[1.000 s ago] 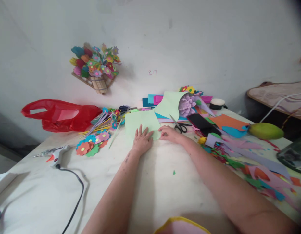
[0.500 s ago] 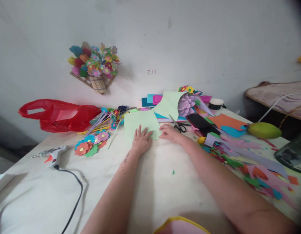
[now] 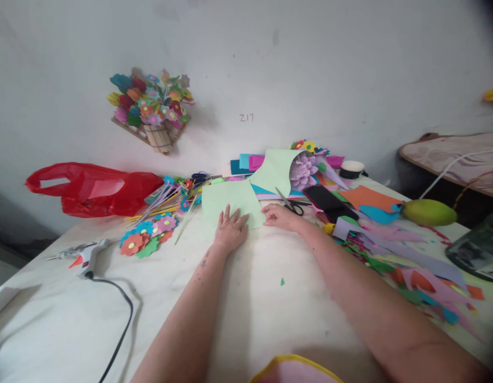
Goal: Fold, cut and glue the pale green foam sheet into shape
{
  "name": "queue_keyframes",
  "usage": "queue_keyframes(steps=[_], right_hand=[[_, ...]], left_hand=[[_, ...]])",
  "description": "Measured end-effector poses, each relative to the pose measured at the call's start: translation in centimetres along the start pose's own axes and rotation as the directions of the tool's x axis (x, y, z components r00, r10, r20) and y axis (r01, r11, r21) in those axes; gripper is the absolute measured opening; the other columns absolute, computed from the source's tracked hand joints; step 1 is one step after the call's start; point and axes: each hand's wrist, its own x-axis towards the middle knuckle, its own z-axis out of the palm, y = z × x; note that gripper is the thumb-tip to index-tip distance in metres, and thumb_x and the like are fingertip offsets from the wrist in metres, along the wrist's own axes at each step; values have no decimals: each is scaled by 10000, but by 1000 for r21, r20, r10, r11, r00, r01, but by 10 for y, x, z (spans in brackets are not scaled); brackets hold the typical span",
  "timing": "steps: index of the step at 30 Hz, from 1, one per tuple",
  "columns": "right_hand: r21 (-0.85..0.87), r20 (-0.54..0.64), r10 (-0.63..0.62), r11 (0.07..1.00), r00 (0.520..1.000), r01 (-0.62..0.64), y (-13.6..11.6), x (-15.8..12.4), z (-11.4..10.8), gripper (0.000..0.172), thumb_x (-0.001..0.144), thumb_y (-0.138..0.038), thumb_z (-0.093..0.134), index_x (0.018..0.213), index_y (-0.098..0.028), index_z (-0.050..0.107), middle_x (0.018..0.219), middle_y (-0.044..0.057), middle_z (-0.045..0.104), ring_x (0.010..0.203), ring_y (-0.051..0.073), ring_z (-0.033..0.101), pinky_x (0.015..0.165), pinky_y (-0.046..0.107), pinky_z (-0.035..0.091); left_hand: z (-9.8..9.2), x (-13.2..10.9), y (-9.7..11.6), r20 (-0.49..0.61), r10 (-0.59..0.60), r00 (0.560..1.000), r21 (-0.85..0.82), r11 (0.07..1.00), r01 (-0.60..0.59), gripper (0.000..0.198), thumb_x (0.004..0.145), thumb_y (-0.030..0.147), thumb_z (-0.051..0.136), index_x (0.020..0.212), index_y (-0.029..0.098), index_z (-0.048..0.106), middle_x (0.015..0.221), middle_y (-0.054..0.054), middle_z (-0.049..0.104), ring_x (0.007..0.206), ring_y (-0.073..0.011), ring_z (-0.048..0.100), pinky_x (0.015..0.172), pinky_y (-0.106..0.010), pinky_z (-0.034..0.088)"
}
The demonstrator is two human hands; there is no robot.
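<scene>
A light green sheet (image 3: 226, 195) lies flat near the middle of the table. My left hand (image 3: 231, 230) rests on its lower part with the fingers spread. Just beyond the sheet's right edge is my right hand (image 3: 278, 217), its fingers bent and drawn together; whatever they may pinch is too small to make out. Dark-handled scissors (image 3: 294, 207) lie behind my right hand, blades pointing up and left. A second, curled green sheet (image 3: 273, 171) stands behind them, beside a lilac flower (image 3: 303, 171).
Left: a glue gun (image 3: 88, 257) with its cord, paper flowers (image 3: 133, 245), thin sticks and a red bag (image 3: 98, 189). Right: a phone (image 3: 329, 203), colourful scraps (image 3: 425, 287), a green fruit (image 3: 429, 212) and a glass jar (image 3: 479, 250). A flower basket (image 3: 157, 137) hangs on the wall.
The whole view has shifted slightly, so most things appear a little further left. Both hands keep nearly the same pose by the green sheet.
</scene>
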Motion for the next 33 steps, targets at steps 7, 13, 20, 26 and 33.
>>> queue_keyframes(steps=[7,13,20,26,33], right_hand=[[-254,-55,106,960,993,-117,-5,0,0,191,666,-358,607,577,-189,607,1018,31,562,1003,216,443,879,354,329],[-415,-73,321,851,944,-321,-22,-3,-8,342,640,-503,589,668,-164,624,1061,111,513,1033,287,396,856,389,307],[-429,-115,336,832,935,-351,-23,-3,-7,471,658,-568,533,874,-154,593,1147,136,470,1074,286,377,879,395,281],[-413,-95,323,848,942,-333,-25,4,14,705,673,-643,432,1205,-181,424,1375,109,232,1260,304,110,985,487,64],[-369,7,433,839,901,-401,-27,11,21,795,650,-692,383,1290,-225,320,1408,71,159,1282,296,-2,984,520,29]], left_hand=[[-2,0,1,7,1,1000,-2,1000,-1,441,823,390,288,1238,298,406,1336,23,359,1293,-264,33,1045,-457,69],[-1,0,1,-7,-3,1000,-5,1000,3,438,819,385,294,1231,300,415,1331,25,366,1294,-264,30,1045,-460,64],[-1,0,0,-22,-21,1000,-14,1000,21,438,798,396,335,1218,311,430,1328,25,370,1294,-266,31,1042,-470,51],[0,0,1,-36,-28,999,-16,999,27,448,789,407,346,1220,314,427,1326,20,374,1294,-268,43,1039,-474,49],[-2,-1,1,-38,-33,999,-13,999,33,454,787,422,348,1221,314,426,1327,19,373,1294,-266,45,1039,-471,59]])
